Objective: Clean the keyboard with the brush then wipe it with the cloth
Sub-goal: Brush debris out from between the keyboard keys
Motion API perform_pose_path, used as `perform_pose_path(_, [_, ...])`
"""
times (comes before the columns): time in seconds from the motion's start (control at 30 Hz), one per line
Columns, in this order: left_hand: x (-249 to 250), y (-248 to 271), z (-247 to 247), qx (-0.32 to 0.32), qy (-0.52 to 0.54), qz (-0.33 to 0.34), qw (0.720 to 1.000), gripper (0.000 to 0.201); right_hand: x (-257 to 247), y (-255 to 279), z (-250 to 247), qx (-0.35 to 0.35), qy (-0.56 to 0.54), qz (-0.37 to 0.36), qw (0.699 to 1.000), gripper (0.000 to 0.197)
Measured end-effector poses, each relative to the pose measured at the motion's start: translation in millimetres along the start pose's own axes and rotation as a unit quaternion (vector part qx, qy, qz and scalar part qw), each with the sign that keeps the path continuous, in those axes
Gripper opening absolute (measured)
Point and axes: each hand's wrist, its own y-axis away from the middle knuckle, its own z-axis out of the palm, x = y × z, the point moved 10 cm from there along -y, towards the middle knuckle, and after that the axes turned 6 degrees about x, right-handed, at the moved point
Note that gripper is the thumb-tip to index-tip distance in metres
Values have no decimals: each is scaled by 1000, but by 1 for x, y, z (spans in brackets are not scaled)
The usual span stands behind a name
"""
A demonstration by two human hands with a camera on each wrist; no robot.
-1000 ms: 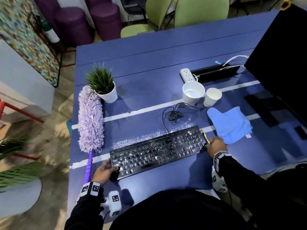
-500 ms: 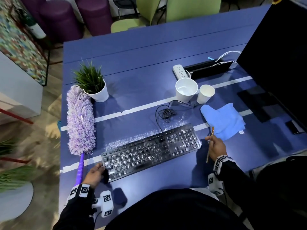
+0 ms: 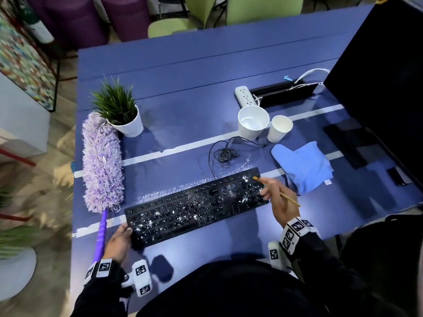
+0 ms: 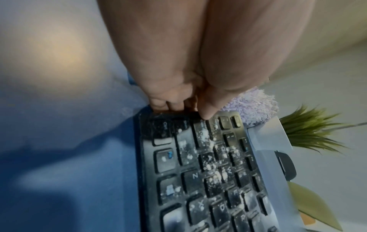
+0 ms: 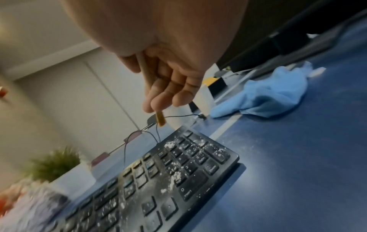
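A black keyboard (image 3: 196, 207) dusted with white powder lies slanted on the blue table (image 3: 206, 72). My left hand (image 3: 124, 234) grips its left end, thumb on top and fingers at the edge, as the left wrist view shows at the left hand (image 4: 186, 109) on the keyboard (image 4: 208, 172). My right hand (image 3: 266, 191) pinches a thin wooden-handled brush (image 3: 290, 200), its tip over the far right corner of the keys. In the right wrist view the brush (image 5: 160, 119) hangs below the right hand (image 5: 158, 105), just above the keyboard (image 5: 178, 169). A blue cloth (image 3: 306, 168) (image 5: 274, 94) lies right of the keyboard.
A purple duster (image 3: 101, 163) lies left of the keyboard, beside a potted plant (image 3: 123, 115). Two white cups (image 3: 253, 121) (image 3: 279, 128), a coiled cable (image 3: 223, 154) and a power strip (image 3: 246, 96) sit behind. A dark monitor (image 3: 384, 76) stands at the right.
My right hand has raised the brush from beside the keyboard's right end and brought its tip over the number pad's far corner. The left hand stays on the left end.
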Motion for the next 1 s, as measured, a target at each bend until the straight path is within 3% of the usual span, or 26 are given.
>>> perform_pose_path(0.1, [7, 12, 4, -8, 29, -20, 999, 35, -2, 11, 17, -64, 82, -9, 995, 15])
perform_pose_path(0.17, [7, 12, 8, -6, 51, -33, 998, 39, -6, 15, 19, -64, 120, -24, 990, 3])
perform_pose_path(0.33, [-4, 14, 4, 5, 121, -50, 991, 48, -40, 16, 18, -17, 167, -116, 979, 12])
perform_pose_path(0.53, [9, 30, 11, 2, 130, -58, 990, 50, -45, 10, 33, -3, 147, -114, 983, 9])
perform_pose_path(0.7, [9, 30, 16, -6, 139, -56, 989, 50, -12, 13, 39, -59, 241, -60, 967, 16])
perform_pose_path(0.8, [11, 32, 19, -10, 137, -45, 990, 50, 1, 19, 31, -70, 244, -22, 967, 17])
perform_pose_path(0.93, [10, 31, 16, -5, 132, -44, 990, 51, -20, 17, 26, -51, 236, -102, 965, 11])
perform_pose_path(1.0, [8, 29, 14, 1, 133, -46, 990, 51, -17, 14, 28, -60, 233, -101, 965, 8])
